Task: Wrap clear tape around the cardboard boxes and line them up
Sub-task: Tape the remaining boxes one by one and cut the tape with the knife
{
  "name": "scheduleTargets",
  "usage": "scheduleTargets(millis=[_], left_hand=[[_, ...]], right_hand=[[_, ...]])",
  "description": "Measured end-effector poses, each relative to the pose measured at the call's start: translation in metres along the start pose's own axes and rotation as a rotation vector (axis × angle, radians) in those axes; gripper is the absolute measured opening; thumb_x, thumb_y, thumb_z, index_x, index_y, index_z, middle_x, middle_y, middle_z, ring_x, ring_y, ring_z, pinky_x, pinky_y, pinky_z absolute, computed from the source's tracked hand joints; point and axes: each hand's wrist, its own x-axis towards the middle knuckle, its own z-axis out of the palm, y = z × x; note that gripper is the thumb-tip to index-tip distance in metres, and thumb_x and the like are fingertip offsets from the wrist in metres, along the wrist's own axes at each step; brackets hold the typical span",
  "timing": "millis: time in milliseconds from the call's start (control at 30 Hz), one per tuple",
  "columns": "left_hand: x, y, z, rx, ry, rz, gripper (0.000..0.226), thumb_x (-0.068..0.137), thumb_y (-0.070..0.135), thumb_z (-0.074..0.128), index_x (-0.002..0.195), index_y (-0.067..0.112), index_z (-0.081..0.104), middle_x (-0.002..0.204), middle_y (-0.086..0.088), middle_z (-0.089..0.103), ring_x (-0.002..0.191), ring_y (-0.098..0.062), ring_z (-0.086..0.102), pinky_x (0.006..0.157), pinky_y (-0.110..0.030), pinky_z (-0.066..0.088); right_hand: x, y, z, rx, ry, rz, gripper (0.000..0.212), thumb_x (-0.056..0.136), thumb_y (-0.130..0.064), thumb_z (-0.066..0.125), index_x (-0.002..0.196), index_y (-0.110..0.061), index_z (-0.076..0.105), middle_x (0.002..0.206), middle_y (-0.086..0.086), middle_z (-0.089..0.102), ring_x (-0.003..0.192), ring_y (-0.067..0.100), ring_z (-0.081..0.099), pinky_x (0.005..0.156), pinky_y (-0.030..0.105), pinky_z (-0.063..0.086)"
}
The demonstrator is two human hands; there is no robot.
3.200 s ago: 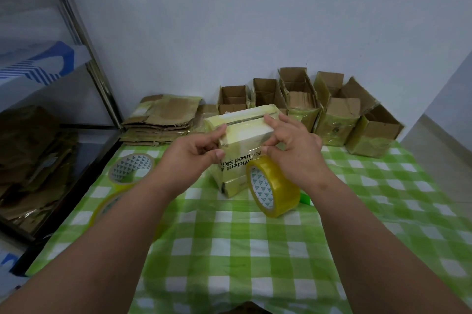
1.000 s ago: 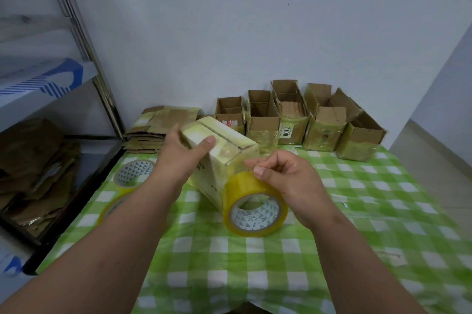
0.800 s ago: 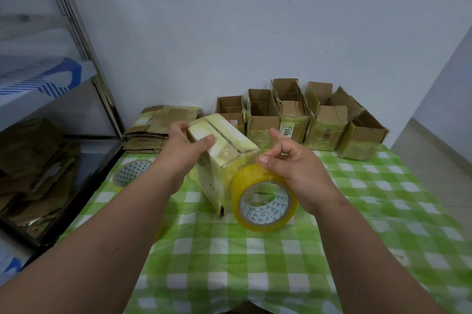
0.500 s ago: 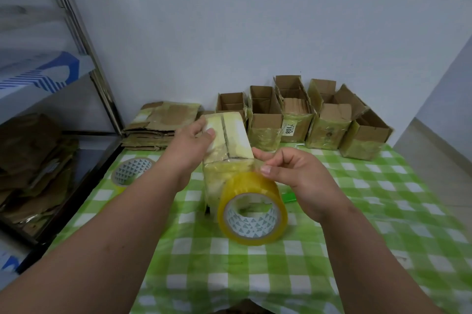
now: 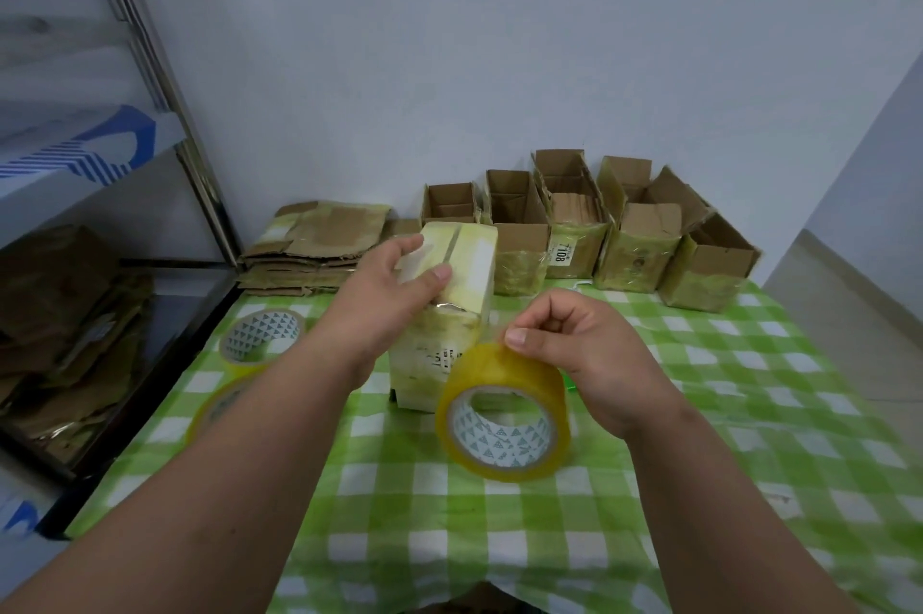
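Note:
A pale yellow, tape-covered cardboard box (image 5: 449, 313) stands on end on the green checked tablecloth (image 5: 499, 513). My left hand (image 5: 394, 293) grips its top, thumb across the upper face. My right hand (image 5: 584, 348) holds a yellowish roll of clear tape (image 5: 504, 418) just right of the box's lower front, thumb pressing on the roll's top. A stretch of tape runs from the roll to the box. Several open, taped cardboard boxes (image 5: 574, 233) stand in a row along the back wall.
Two more tape rolls (image 5: 259, 338) lie at the left of the table, one partly behind my left forearm. Flattened cardboard (image 5: 319, 248) is stacked at the back left. A metal shelf rack (image 5: 165, 114) with more cardboard stands at the left.
My left hand has turned the box from lying tilted to standing on end. My right hand has brought the tape roll round to the box's front and lower, drawing tape along it.

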Motion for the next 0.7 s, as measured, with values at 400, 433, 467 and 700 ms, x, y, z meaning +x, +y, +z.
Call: scheduleTargets(millis=[400,433,467,700], left_hand=[[-0.065,0.06,-0.012,0.175,-0.192,0.292,0.031,0.074,0.058,0.07,0.092,0.032,0.07,0.093,0.008,0.072,0.089,-0.008,0.067,0.085,-0.032,0.054],[-0.071,0.065,-0.01,0.213,-0.242,0.279,0.038,0.069,0.062,0.071,0.089,0.031,0.068,0.088,0.007,0.073,0.083,-0.007,0.067,0.081,-0.031,0.054],[-0.077,0.069,-0.009,0.243,-0.269,0.271,0.041,0.066,0.062,0.075,0.088,0.028,0.067,0.084,0.006,0.074,0.078,-0.007,0.068,0.078,-0.034,0.054],[-0.094,0.08,-0.007,0.43,-0.145,0.26,0.024,0.072,0.038,0.084,0.08,0.025,0.067,0.086,0.007,0.071,0.083,-0.013,0.069,0.083,-0.046,0.058]], right_hand=[[-0.021,-0.038,0.009,0.038,-0.007,-0.113,0.005,0.065,-0.02,0.077,0.069,-0.021,0.075,0.076,0.01,0.066,0.073,0.02,0.059,0.069,0.031,0.05],[-0.023,-0.042,0.011,0.031,-0.011,-0.127,0.006,0.064,-0.021,0.078,0.069,-0.021,0.075,0.075,0.007,0.066,0.072,0.019,0.06,0.07,0.031,0.051],[-0.025,-0.046,0.013,0.011,-0.014,-0.139,0.006,0.065,-0.022,0.078,0.07,-0.021,0.075,0.074,0.006,0.067,0.072,0.017,0.061,0.069,0.03,0.052],[-0.037,-0.058,0.029,-0.125,-0.004,-0.157,0.012,0.086,-0.004,0.07,0.085,-0.013,0.077,0.082,0.003,0.076,0.078,0.01,0.07,0.074,0.022,0.057]])
